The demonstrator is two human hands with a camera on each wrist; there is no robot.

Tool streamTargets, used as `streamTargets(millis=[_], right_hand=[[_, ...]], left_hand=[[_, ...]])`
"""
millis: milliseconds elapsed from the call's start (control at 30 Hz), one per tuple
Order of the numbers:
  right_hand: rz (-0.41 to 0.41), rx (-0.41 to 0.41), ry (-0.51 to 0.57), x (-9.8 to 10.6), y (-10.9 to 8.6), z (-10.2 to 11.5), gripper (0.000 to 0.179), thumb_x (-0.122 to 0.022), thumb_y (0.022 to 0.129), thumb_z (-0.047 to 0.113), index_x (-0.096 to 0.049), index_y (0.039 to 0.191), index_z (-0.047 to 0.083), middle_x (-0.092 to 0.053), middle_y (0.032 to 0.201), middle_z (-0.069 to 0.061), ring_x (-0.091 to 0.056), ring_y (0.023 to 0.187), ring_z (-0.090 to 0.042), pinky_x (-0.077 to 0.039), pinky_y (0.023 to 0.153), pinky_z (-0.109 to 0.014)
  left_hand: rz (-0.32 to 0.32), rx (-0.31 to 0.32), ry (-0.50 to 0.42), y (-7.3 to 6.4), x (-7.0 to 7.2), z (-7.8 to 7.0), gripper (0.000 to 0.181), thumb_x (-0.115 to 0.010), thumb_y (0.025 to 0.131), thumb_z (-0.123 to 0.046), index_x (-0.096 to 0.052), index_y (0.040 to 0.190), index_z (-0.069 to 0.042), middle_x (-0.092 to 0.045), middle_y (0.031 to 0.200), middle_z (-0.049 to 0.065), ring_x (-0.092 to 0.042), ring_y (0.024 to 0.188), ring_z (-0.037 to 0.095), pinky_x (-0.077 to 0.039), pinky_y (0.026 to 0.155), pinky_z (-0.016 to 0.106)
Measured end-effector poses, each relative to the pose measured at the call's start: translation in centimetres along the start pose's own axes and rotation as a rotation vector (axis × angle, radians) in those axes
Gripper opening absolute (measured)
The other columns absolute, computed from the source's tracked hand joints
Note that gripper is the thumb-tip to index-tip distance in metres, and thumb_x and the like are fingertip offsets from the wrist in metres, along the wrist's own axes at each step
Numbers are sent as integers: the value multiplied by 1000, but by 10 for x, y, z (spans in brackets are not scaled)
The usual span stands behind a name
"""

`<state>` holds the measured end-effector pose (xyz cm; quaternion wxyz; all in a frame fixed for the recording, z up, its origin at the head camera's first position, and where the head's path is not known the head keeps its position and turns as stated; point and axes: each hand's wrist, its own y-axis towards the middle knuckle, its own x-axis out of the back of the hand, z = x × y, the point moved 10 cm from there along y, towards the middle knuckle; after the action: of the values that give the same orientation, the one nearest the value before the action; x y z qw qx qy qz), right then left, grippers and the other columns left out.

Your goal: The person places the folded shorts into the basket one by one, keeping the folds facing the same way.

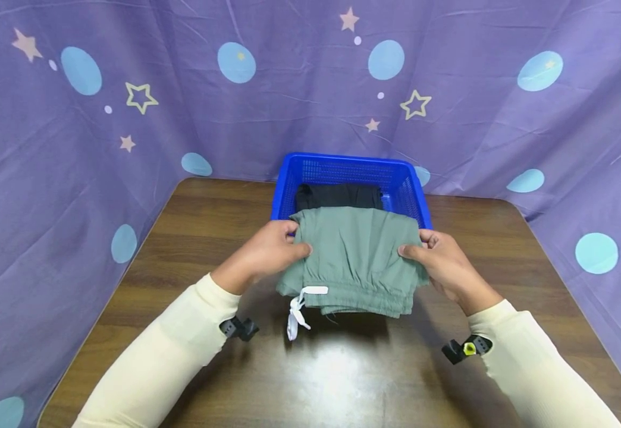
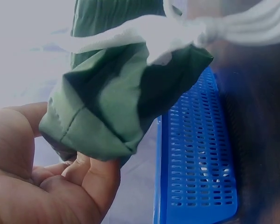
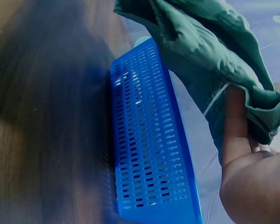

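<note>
Folded green drawstring shorts or trousers [image 1: 358, 255] hang in the air between both hands, over the near side of a blue basket [image 1: 348, 159]. My left hand [image 1: 267, 252] grips their left edge, thumb on top and fingers beneath. At the opposite edge my right hand [image 1: 447, 261] pinches the cloth the same way. The gathered waistband faces me, and a knotted white drawstring [image 1: 295, 315] dangles from its left end. In the left wrist view the green cloth [image 2: 98, 116] sits between thumb and fingers. A black folded cloth [image 1: 339, 195] lies inside the basket, partly hidden by the green garment.
The basket stands on a brown wooden table [image 1: 225, 214] near its back edge. A purple curtain [image 1: 300, 119] with stars and dots hangs behind and along the sides. Small dark devices [image 1: 238, 328] are strapped at both wrists.
</note>
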<state>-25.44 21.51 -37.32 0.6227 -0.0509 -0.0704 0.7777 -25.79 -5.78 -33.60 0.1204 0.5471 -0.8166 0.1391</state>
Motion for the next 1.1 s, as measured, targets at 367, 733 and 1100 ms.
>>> streamTargets(millis=[367,733,1100], right_hand=[[-56,12,44,0,18,14,35,-63,98,5,-52,130,-6,-75,88,-6,-72,72,-15,-60,66,-30],[-127,12,30,4,33,20,33,-65,99,10,-53,127,-4,-73,89,-4,-70,75,-13,-60,68,-29],[-179,-13,4,10,48,22,41,-65,100,14,-51,135,-3,-72,96,-5,-71,78,-15,-60,72,-32]], left_hand=[[-99,49,15,14,17,3,15,-68,92,-6,-62,104,1,-54,70,-2,-51,58,9,-47,56,25],[-150,92,43,31,27,9,52,-69,96,-14,-52,141,6,-57,141,25,-58,127,30,-48,103,41],[-198,114,56,44,33,9,57,-69,97,-17,-49,145,5,-54,145,24,-57,123,30,-46,105,43]])
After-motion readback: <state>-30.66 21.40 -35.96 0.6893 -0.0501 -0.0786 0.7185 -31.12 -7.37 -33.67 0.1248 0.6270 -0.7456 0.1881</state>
